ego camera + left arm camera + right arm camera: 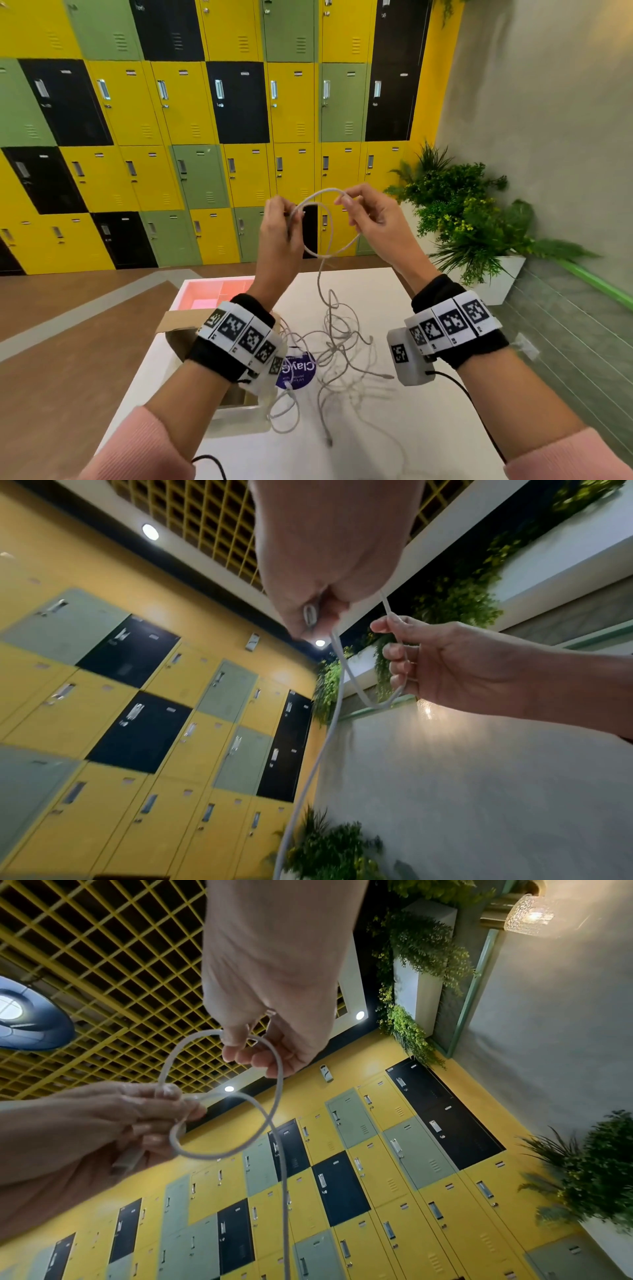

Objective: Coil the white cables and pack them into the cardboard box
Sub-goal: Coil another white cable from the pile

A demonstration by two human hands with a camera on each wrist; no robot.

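Both hands are up at chest height over the desk (pixel 359 428), and I have one white cable (pixel 320 219) strung between them. My left hand (pixel 279 226) is closed around the plug end (pixel 311 614); from the left wrist view I see the metal tip poking out between thumb and curled fingers, with the cord leaving downward. My right hand (pixel 368 219) sits at about three o'clock from the left, close beside it but not touching, pinching the cord between thumb and forefinger while the other fingers curl loosely.

Between the two grips the cable makes one rough loop, standing nearly upright, its bottom sagging toward six o'clock. From that low point the free length drops straight down to the tangle of cables (pixel 339 346) lying on the desk between my forearms. So the slack I must gather lies below and toward me, running along a twelve-to-six line.

I judge the right hand is the one to draw up the next turn, since it is on the running side. The cardboard box (pixel 178 325) sits at about eight o'clock from the hands, mostly hidden behind my left wrist, with a pink tray (pixel 205 291) just beyond it.
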